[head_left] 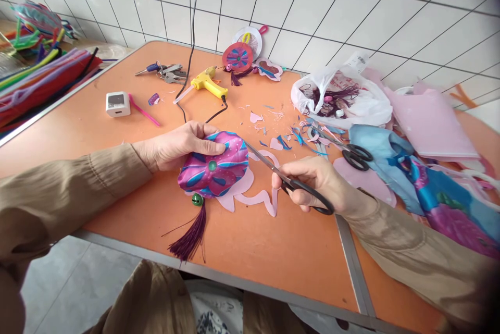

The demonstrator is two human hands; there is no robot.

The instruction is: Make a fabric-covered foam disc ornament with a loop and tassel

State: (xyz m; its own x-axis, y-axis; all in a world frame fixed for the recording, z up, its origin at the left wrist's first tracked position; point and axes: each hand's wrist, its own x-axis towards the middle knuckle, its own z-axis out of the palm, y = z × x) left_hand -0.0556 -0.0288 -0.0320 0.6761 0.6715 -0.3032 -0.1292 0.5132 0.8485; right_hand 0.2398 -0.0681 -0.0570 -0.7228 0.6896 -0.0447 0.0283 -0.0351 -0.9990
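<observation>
My left hand (177, 145) grips the left edge of a round pink and blue fabric ornament (214, 164), its fingers curled over the top. A green bead (197, 199) and a dark purple tassel (190, 235) hang from its lower edge. Pale pink foam trim (253, 196) sticks out from under the ornament on the right. My right hand (316, 180) is closed on black-handled scissors (291, 180), whose blades point up and left and meet the ornament's right edge.
A second pair of scissors (353, 154) lies among scraps. A yellow glue gun (207, 83) with black cord, keys (166, 71), a white cube (117, 103), finished ornaments (238, 57), a plastic bag (339, 94), pink foam sheets (429, 123), blue fabric (394, 159) and pipe cleaners (35, 78) surround me.
</observation>
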